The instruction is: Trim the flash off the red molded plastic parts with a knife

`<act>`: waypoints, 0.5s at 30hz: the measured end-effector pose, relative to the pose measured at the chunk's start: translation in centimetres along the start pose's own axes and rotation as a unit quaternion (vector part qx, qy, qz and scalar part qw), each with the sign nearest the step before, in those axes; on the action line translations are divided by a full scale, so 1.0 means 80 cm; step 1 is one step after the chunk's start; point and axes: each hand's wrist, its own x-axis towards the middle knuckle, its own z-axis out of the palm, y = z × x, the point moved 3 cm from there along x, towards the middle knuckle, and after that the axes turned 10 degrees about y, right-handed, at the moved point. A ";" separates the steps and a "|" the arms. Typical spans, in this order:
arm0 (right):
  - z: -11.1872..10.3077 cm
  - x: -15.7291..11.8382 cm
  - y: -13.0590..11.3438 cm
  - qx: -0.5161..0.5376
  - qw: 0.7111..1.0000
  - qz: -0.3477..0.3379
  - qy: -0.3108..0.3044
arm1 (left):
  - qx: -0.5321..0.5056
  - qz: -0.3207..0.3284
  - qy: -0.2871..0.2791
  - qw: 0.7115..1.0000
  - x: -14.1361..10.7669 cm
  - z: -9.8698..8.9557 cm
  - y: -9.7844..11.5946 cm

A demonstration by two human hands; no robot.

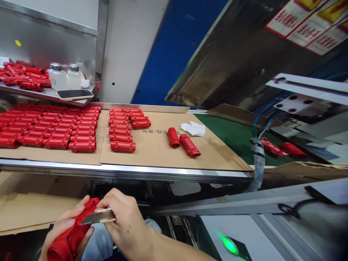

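My left hand (63, 226) grips a red plastic housing (71, 235) low at the bottom left, below the bench edge. My right hand (125, 223) pinches a thin metal blade (98, 216) and lays its edge against the top of the housing. On the cardboard (154, 150) above lie two loose red housings (183, 142) and two short rows of the same parts (122, 127). A large block of red housings (51, 127) in neat rows fills the left of the bench.
A white cloth (193, 129) lies on the cardboard. A raised shelf at left carries a phone (74, 94), two white bottles (65, 77) and more red parts (23, 76). Two red parts (282, 148) lie on the green mat. A green light (230, 245) glows lower right.
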 end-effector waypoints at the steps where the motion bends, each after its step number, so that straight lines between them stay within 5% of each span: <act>1: 0.002 0.001 0.001 -0.011 1.000 0.011 -0.004 | -0.004 0.001 0.006 1.000 -0.002 -0.001 -0.002; 8: 0.003 0.002 0.007 0.065 0.996 -0.040 -0.042 | -0.024 0.030 -0.011 0.999 0.002 0.006 -0.004; 10: 0.011 -0.013 0.011 0.118 0.984 -0.044 -0.128 | -0.024 0.033 -0.017 0.999 0.011 0.006 -0.004; 13: 0.021 -0.042 0.014 0.203 0.922 0.007 -0.330 | -0.021 -0.082 -0.038 0.996 0.022 0.007 -0.006; 15: 0.011 -0.044 0.013 0.206 0.917 0.059 -0.337 | -0.044 -0.175 -0.036 0.983 0.020 0.011 -0.002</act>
